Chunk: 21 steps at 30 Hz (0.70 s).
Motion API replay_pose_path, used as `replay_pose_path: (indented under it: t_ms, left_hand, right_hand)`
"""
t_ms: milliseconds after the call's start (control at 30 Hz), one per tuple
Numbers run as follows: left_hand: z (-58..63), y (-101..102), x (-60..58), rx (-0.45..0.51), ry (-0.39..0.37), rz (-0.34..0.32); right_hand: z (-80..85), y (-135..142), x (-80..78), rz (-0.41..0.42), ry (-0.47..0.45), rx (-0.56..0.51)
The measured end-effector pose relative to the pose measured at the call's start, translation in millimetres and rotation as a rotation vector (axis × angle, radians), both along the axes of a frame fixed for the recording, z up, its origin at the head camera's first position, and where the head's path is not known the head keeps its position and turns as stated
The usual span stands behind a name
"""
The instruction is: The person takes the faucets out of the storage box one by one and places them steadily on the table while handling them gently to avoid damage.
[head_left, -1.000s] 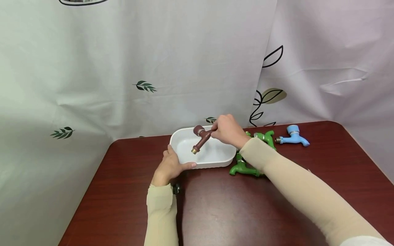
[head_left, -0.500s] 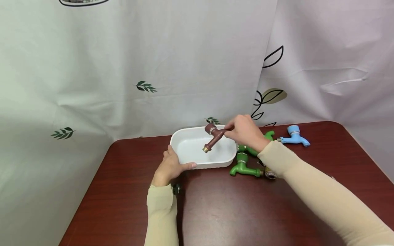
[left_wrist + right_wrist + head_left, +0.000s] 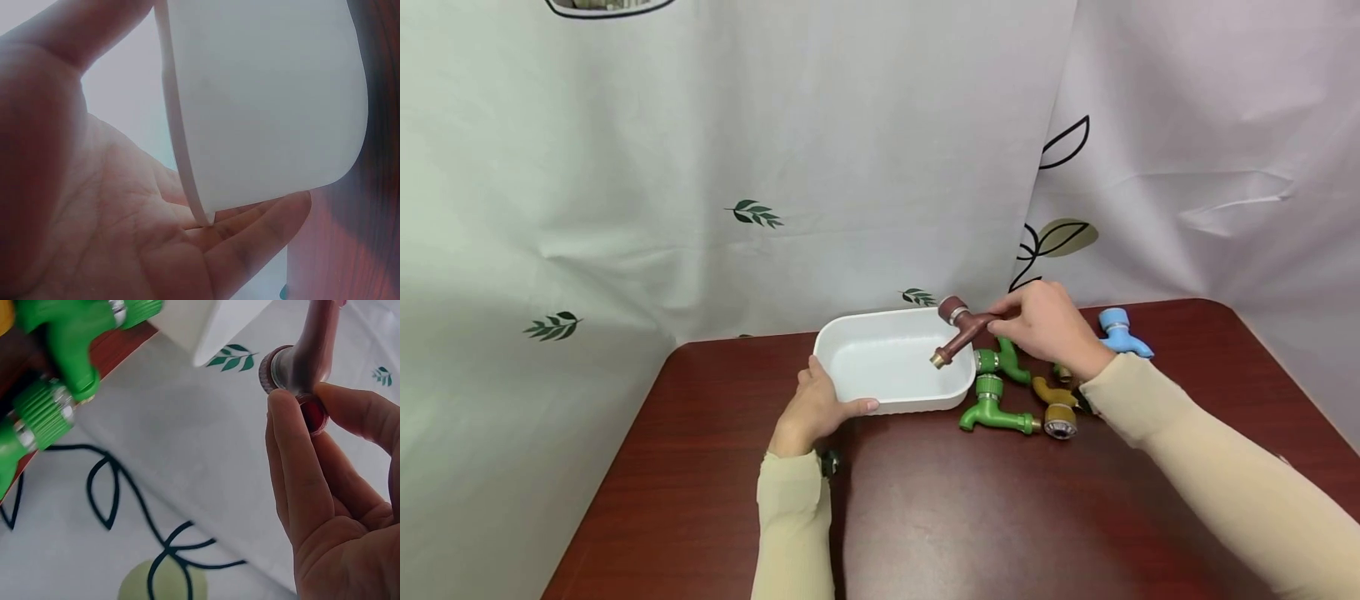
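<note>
My right hand (image 3: 1052, 325) pinches a maroon plastic tap (image 3: 970, 327) by its spout end, between thumb and fingers. The tap hangs tilted over the right end of a white oval-cornered tub (image 3: 910, 407), its brass thread pointing down and left. Up close in the right wrist view, fingertips press around the open mouth of the maroon tap (image 3: 309, 356). My left hand (image 3: 811, 408) grips the tub's left end, thumb along the front rim and fingers on the left side. The tub's side wall (image 3: 269, 106) lies between thumb and fingers in the left wrist view.
Two green taps (image 3: 996, 415) lie just right of the tub, touching or very near it. A mustard-yellow tap (image 3: 1060, 410) is beside them, and a blue tap (image 3: 1120, 337) sits farther right, partly behind my right hand. A white curtain (image 3: 865, 167) hangs behind the dark red table (image 3: 925, 517).
My right hand has carried the maroon tap rightward, from above the tub's middle to its right end, uncovering the green and yellow taps. The left hand has stayed on the tub.
</note>
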<state>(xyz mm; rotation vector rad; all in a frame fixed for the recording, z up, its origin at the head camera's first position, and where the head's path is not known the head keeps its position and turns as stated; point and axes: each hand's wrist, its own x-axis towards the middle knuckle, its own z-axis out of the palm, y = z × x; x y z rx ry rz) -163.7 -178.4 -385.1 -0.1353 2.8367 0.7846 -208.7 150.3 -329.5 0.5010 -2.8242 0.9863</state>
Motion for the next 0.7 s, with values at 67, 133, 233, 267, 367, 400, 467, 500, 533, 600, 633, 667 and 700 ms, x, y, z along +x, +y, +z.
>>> replay_pose_path:
  t_ms: [67, 133, 233, 267, 367, 400, 467, 500, 533, 600, 633, 667, 700]
  left_hand:
    - [-0.1, 0, 0.4, 0.004, -0.004, 0.001]
    - [-0.1, -1, 0.6, 0.005, -0.005, 0.003]
    - [-0.1, -1, 0.9, 0.003, -0.004, 0.005]
    - [-0.1, -1, 1.0, 0.002, -0.004, 0.005]
    - [0.1, -1, 1.2, 0.004, -0.006, 0.005]
    - [0.3, -1, 1.2, 0.004, -0.006, 0.006]
    - [0.5, -1, 1.2, 0.006, -0.008, 0.003]
    - [0.7, 0, 1.2, 0.006, -0.007, 0.001]
    - [0.7, 0, 1.1, 0.006, -0.006, 0.0]
    - [0.7, 0, 0.9, 0.006, -0.003, -0.004]
    - [0.7, 0, 0.9, 0.006, -0.002, -0.007]
    - [0.8, 0, 1.0, 0.006, -0.001, -0.008]
    - [0.9, 0, 1.1, 0.006, 0.0, -0.008]
  right_hand:
    - [-0.3, 7, 1.2, -0.014, 0.001, 0.006]
    - [-1.0, 14, 1.5, -0.03, 0.014, 0.014]
    - [-2.7, 24, 1.7, -0.047, 0.053, 0.035]
    - [-3.4, 28, 2.2, -0.054, 0.061, 0.039]
    - [-6.4, 41, 4.4, -0.068, 0.086, 0.054]
    - [-7.4, 45, 5.4, -0.073, 0.093, 0.057]
    - [-9.4, 52, 8.3, -0.087, 0.102, 0.056]
    - [-10.6, 56, 9.6, -0.094, 0.105, 0.058]
    - [-11.5, 59, 11.2, -0.104, 0.106, 0.06]
    - [-13.7, 65, 14.2, -0.117, 0.116, 0.069]
    - [-14.8, 68, 15.8, -0.126, 0.116, 0.072]
    - [-16.1, 71, 17.2, -0.132, 0.118, 0.072]
    - [-17.4, 73, 18.4, -0.141, 0.117, 0.068]
